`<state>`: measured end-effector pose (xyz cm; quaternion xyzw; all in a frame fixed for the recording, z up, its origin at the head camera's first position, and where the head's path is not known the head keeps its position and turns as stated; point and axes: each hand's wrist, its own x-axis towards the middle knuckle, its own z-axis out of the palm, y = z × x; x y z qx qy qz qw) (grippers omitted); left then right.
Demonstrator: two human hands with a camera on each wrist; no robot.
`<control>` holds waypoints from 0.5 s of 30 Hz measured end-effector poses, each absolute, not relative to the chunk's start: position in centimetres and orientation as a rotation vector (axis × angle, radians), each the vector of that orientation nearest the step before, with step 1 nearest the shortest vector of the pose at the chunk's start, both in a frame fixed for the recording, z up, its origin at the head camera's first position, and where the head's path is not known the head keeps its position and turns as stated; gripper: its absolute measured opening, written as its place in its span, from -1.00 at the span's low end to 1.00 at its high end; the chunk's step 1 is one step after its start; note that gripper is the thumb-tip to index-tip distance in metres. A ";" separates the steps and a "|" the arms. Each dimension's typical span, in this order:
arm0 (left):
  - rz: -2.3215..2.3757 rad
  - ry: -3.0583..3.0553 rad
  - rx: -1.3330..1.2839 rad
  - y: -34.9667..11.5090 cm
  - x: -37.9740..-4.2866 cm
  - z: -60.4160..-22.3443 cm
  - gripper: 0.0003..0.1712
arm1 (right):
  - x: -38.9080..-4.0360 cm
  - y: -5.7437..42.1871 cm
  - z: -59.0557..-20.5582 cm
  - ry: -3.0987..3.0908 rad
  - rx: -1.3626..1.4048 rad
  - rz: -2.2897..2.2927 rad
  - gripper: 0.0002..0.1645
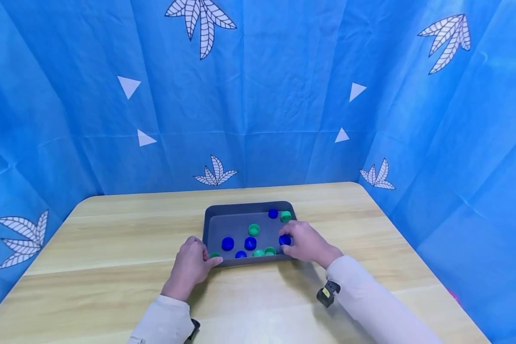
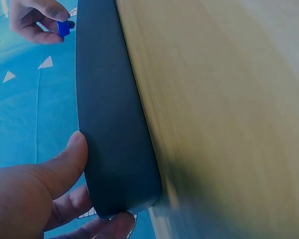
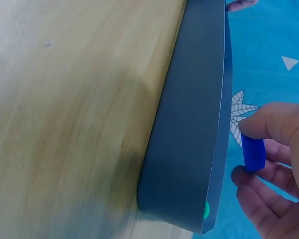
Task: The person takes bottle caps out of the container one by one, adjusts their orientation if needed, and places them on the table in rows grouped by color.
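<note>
A dark grey tray [image 1: 236, 212] sits on the table with blue and green bottle caps in it. My left hand [image 1: 192, 262] grips its near left corner. In the left wrist view the thumb [image 2: 78, 149] lies at the rim and the other fingers reach round the corner. My right hand [image 1: 307, 242] pinches a blue bottle cap [image 3: 253, 153] between thumb and fingers, above the tray's right end. Green bottle caps [image 1: 254, 230] and blue bottle caps [image 1: 228, 243] lie scattered inside. One green cap [image 1: 214, 255] near my left thumb is partly hidden by the front wall.
The light wooden table [image 1: 124, 239] extends around the tray. Blue curtains [image 1: 284, 95] with white leaf and triangle prints hang behind and beside it. A dark wrist device [image 1: 328, 293] is at my right sleeve.
</note>
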<state>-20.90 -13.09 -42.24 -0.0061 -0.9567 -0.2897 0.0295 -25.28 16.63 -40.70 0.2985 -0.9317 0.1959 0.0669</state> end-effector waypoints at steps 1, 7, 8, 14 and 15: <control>-0.891 -2.953 -0.022 -13.1 -20.9 -42.2 -0.54 | -25.2 16.7 -40.7 -2.808 0.901 0.589 -0.68; -0.879 -2.977 -0.022 -13.0 -20.9 -42.1 -0.54 | -24.6 16.9 -40.4 -2.821 0.903 0.614 -0.69; -0.880 -2.981 -0.020 -13.0 -20.9 -42.0 -0.55 | -24.5 17.0 -40.4 -2.821 0.905 0.614 -0.69; -0.894 -3.011 -0.006 -12.9 -21.1 -41.8 -0.56 | -24.0 17.4 -40.5 -2.803 0.934 0.624 -0.70; -0.896 -3.014 -0.003 -12.8 -21.0 -41.7 -0.56 | -23.9 17.4 -40.5 -2.803 0.936 0.628 -0.70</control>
